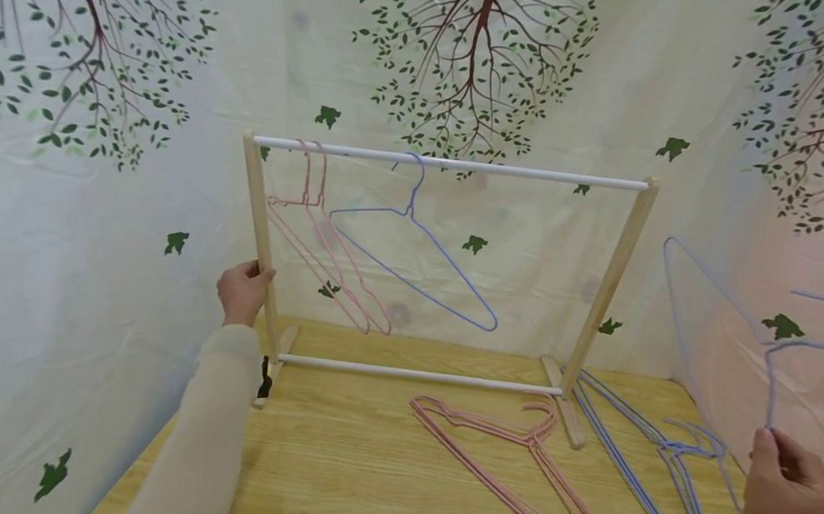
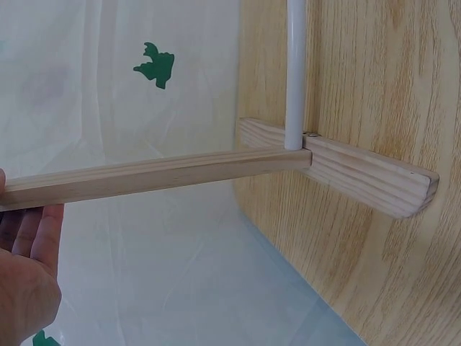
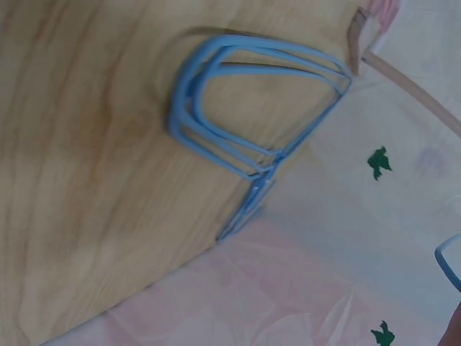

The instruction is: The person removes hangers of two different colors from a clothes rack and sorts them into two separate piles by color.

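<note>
My left hand grips the left wooden post of a small clothes rack, with fingers on one side and thumb on the other in the left wrist view. My right hand pinches a blue hanger off to the right of the rack, its hook pointing up and away from the fingers. Only a small piece of that hanger and a sliver of the hand show in the right wrist view. From the rack's white top rail hang two pink hangers at the left end and one blue hanger beside them.
A stack of pink hangers lies on the wooden table in front of the rack. Several blue hangers lie piled right of it, near the rack's right foot. Leaf-printed cloth surrounds the table.
</note>
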Demonstrator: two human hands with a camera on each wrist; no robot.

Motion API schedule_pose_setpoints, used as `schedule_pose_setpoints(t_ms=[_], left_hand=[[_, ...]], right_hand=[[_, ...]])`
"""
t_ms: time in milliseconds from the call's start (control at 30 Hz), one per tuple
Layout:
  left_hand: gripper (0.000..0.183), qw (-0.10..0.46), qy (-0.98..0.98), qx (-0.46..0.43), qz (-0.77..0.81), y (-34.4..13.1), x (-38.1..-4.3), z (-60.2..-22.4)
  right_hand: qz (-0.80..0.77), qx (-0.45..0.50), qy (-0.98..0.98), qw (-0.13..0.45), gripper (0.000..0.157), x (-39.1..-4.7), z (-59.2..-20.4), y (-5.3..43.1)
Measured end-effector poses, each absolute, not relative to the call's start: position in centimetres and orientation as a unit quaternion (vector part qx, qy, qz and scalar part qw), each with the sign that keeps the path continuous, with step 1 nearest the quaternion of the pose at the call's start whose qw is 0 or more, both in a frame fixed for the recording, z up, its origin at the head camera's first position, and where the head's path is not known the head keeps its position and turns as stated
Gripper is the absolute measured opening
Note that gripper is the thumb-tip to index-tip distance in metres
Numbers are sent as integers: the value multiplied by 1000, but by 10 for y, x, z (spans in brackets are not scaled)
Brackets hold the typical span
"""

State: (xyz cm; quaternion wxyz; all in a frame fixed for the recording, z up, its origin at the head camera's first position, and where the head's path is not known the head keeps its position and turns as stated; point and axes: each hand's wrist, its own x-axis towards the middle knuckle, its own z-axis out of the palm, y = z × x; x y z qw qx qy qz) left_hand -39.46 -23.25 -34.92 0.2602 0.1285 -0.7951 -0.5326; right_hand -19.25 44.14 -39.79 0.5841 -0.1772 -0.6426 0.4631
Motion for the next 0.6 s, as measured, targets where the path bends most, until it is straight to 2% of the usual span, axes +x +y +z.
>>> schedule_pose_setpoints(t_ms=[300, 600], left_hand=[[34, 256, -788, 122, -546, -233, -402, -349], [35, 246, -790, 112, -551, -236, -408, -350]], right_hand=[[426, -178, -701, 543, 21, -189, -424, 439], [395, -139, -744, 521, 21, -194, -455, 433]])
